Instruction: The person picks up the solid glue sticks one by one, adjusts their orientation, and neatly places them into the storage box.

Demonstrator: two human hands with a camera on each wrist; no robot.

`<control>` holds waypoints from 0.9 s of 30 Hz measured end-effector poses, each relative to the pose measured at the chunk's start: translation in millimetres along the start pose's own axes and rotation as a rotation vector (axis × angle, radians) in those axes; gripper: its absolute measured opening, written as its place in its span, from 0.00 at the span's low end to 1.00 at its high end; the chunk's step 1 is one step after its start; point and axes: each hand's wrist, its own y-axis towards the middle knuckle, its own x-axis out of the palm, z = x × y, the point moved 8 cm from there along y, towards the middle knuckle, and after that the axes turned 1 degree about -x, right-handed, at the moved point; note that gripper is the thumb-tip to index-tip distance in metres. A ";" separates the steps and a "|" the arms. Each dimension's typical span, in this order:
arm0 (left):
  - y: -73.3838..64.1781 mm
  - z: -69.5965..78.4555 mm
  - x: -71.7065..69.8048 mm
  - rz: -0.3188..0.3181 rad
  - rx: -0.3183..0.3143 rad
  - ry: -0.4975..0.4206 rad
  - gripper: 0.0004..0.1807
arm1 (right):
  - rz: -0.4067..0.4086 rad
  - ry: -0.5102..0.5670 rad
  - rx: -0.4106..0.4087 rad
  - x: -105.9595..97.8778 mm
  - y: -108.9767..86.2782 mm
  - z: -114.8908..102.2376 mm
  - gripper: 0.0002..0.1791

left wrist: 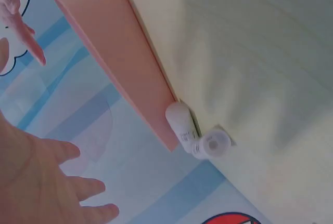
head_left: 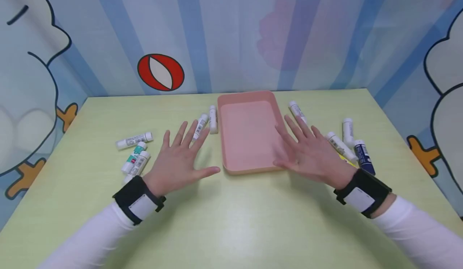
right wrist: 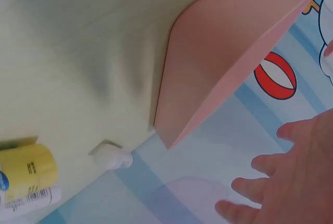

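My left hand (head_left: 181, 162) hovers over the table left of a shallow pink tray (head_left: 249, 132), fingers spread and holding nothing. My right hand (head_left: 312, 156) has its fingers spread too and overlaps the tray's right edge in the head view. Past the left fingertips are two white glue sticks, one upper (head_left: 213, 120) beside the tray and one (head_left: 201, 125) partly behind the fingers. Another white glue stick (head_left: 297, 110) shows beyond the right fingers. In the right wrist view, a yellow glue stick (right wrist: 31, 172) lies apart from the right hand (right wrist: 291, 172).
At the table's left lie a white glue stick (head_left: 134, 140), a green-and-white one (head_left: 134, 157) and another white one (head_left: 139, 165). On the right are two white glue sticks (head_left: 348, 132) and a dark blue one (head_left: 364, 157). A printed curtain (head_left: 231, 35) stands behind the table.
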 end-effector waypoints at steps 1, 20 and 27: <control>0.6 2.6 2.6 -0.003 0.012 0.003 0.53 | 0.002 0.008 -0.015 2.0 0.5 -2.6 0.46; 22.4 21.9 40.0 -0.065 0.292 0.014 0.50 | -0.106 0.145 -0.208 33.2 12.7 -66.8 0.30; 25.9 20.1 43.2 -0.093 0.290 0.013 0.50 | -0.127 0.080 -0.248 37.4 13.1 -74.0 0.18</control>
